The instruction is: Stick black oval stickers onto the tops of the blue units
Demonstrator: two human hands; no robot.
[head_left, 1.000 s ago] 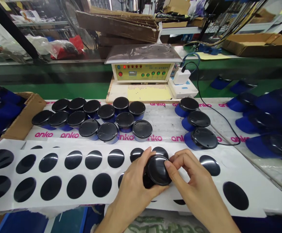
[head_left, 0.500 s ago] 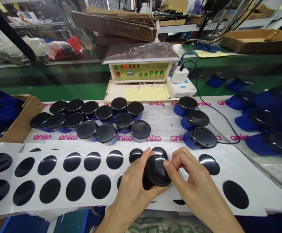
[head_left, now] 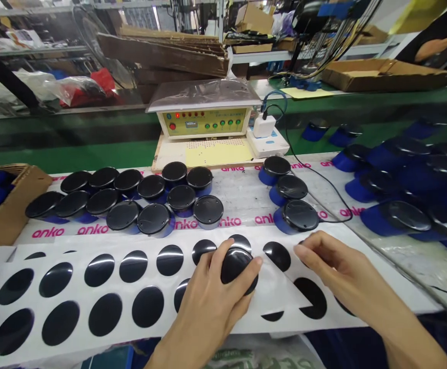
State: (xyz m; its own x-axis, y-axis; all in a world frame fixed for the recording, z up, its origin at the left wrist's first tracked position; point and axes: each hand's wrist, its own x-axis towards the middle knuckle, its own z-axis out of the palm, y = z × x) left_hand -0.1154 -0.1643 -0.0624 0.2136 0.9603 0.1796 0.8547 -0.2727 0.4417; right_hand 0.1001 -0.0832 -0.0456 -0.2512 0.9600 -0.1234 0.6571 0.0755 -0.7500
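Observation:
My left hand (head_left: 223, 287) wraps round a small round unit with a glossy black top (head_left: 237, 265), holding it tilted over a white sheet (head_left: 262, 302) of black round stickers (head_left: 147, 306). My left thumb and fingers sit on its rim; its lower part is hidden in the palm. To its right, my right hand (head_left: 339, 271) hovers over the sheet with thumb and forefinger brought together. A dark edge shows by those fingertips, and I cannot tell whether it is held or lies on the sheet. Beneath the left hand, a corner of white backing overlaps some stickers.
Several blue units with black tops (head_left: 208, 210) stand in rows behind the sheet; more blue units (head_left: 394, 220) are at right. A yellow-fronted control box (head_left: 204, 123) stands on a board at the back. A black cable (head_left: 323, 179) crosses the table. Another person's arm (head_left: 439, 48) appears far right.
My right hand has left the black top and moved right. My left hand still holds the unit, its thumb now up on the rim. The view has swung right.

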